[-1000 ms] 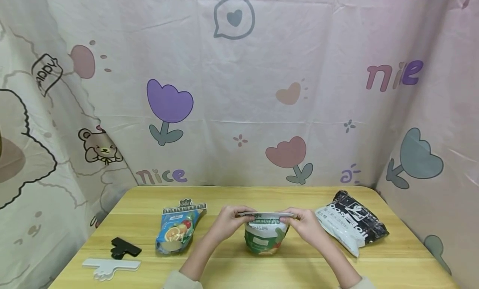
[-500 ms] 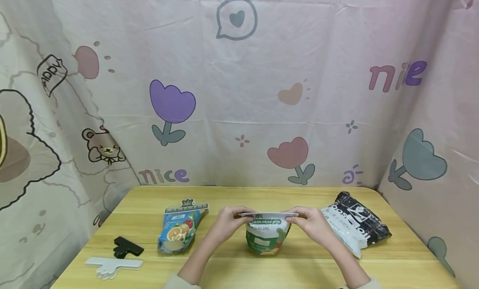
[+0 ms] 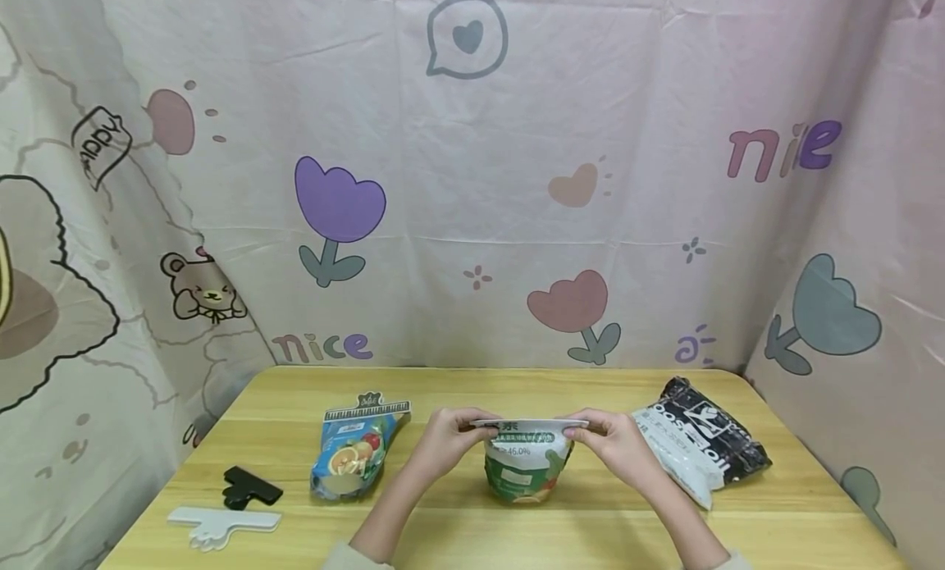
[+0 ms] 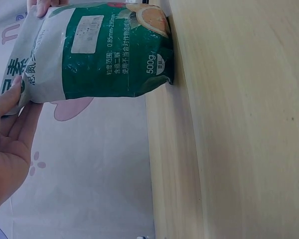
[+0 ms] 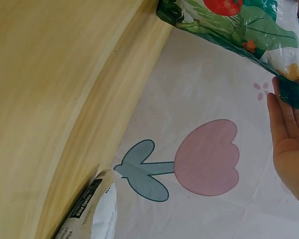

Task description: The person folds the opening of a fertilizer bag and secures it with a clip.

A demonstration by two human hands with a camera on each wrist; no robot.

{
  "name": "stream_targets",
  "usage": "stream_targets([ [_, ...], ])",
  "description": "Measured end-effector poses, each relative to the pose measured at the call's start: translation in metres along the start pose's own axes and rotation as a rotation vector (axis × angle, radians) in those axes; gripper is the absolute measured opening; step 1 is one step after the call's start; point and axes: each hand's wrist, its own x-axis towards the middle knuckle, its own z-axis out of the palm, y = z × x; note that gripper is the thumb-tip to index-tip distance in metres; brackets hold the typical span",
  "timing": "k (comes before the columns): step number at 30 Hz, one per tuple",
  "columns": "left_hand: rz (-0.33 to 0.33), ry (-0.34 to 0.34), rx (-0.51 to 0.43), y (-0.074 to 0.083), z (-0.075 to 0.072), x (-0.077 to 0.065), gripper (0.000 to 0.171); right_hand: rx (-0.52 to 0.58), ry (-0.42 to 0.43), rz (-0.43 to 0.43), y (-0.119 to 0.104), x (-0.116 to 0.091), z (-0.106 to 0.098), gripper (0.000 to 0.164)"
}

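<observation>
A green-and-white plastic bag (image 3: pixel 524 471) printed with fruit and vegetables stands upright in the middle of the table in the head view. My left hand (image 3: pixel 446 443) pinches its top edge at the left corner, thumb on the near side. At the right corner my right hand (image 3: pixel 613 443) pinches the same edge, so the top is drawn into a straight line. In the left wrist view the bag's printed face (image 4: pixel 94 55) shows "500g", and its base meets the table. The right wrist view shows the bag's side with a tomato picture (image 5: pixel 224 6).
To the left stands a blue fruit-printed bag (image 3: pixel 347 459) with a decorated clip (image 3: pixel 365 410) across its top. A black clip (image 3: pixel 249 488) and a white clip (image 3: pixel 221 525) lie at the front left. On the right lies a black-and-white bag (image 3: pixel 701 439). A printed curtain (image 3: pixel 458 143) hangs behind.
Since the first frame my right hand has shifted slightly right, and the bag's top edge lies straighter. The head view has turned a little. Over the last half second almost nothing moves.
</observation>
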Motion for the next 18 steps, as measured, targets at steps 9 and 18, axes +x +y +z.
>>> stream_targets([
  [9,-0.014,0.017,0.063,0.002,-0.001,-0.002,0.014,0.018,-0.001,0.016,-0.003,0.000,0.001,0.018],
  [18,0.028,0.141,0.229,0.029,-0.032,-0.010,0.022,0.014,-0.006,0.045,-0.003,-0.001,0.001,0.015],
])
